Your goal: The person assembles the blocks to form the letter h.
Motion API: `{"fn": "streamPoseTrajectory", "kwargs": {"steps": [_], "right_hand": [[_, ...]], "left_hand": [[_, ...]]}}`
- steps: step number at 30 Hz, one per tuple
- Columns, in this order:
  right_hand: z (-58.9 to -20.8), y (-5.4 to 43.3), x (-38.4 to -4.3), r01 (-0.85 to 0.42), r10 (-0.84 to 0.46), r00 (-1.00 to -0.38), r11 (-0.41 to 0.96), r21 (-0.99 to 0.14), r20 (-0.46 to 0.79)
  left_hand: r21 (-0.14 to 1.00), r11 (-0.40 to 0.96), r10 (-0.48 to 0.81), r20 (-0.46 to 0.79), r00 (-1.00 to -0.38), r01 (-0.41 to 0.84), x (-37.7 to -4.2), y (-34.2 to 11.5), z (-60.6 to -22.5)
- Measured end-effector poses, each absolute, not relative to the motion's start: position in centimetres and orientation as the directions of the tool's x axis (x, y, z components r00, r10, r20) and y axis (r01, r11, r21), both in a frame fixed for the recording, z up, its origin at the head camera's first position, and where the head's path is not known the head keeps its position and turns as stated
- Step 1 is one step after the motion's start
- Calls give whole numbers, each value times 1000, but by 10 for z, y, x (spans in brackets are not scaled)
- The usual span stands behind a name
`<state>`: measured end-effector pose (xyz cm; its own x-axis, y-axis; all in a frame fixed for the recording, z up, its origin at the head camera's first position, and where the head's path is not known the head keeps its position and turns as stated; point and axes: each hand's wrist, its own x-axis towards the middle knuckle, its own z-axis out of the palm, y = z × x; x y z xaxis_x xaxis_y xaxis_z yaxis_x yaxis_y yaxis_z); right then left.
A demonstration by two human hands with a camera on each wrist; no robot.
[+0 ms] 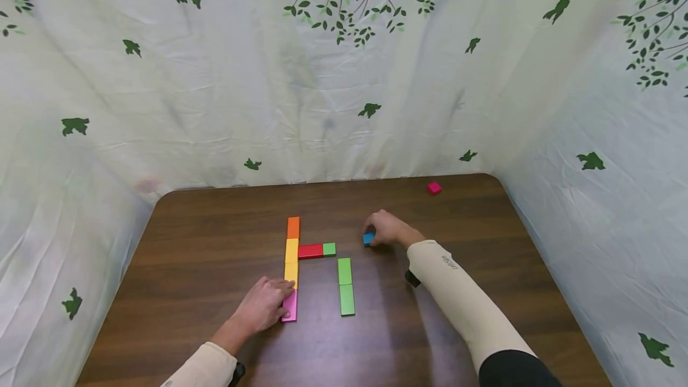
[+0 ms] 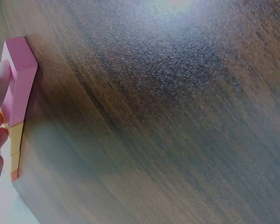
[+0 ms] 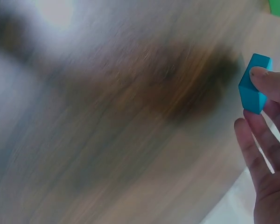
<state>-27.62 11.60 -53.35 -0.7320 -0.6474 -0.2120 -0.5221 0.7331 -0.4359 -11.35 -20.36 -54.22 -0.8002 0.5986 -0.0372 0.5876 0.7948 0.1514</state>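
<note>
My right hand (image 1: 388, 228) pinches a small blue block (image 3: 255, 88), the thumb laid against one face and fingertips on the opposite side. With fingers extended, my left hand (image 1: 264, 303) rests over the near end of a straight row. Its thumb touches the pink block (image 2: 21, 84) and its fingertips lie at the yellow block (image 1: 291, 273) just beyond. Farther up that row come another yellow block (image 1: 291, 250) and an orange block (image 1: 292, 227). A red block (image 1: 310, 251) branches off to the right, ending in a small green block (image 1: 329, 249).
Two longer green blocks (image 1: 346, 298) lie end to end between the hands, apart from the row. A crimson cube (image 1: 434, 187) sits near the back edge of the brown wooden table (image 1: 204, 243). White cloth with leaf prints (image 1: 226, 88) hangs behind and at both sides.
</note>
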Motion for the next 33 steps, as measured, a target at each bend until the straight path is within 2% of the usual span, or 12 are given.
{"fn": "streamPoseTrajectory", "kwargs": {"steps": [22, 33], "right_hand": [[-540, 69, -269, -559, -679, -698, 716, -418, -230], [-544, 59, -264, -543, -673, -706, 715, -441, -222]], "left_hand": [[152, 804, 587, -50, -808, 575, -112, -203, -545], [152, 808, 582, -59, -811, 569, -113, -204, -544]]}}
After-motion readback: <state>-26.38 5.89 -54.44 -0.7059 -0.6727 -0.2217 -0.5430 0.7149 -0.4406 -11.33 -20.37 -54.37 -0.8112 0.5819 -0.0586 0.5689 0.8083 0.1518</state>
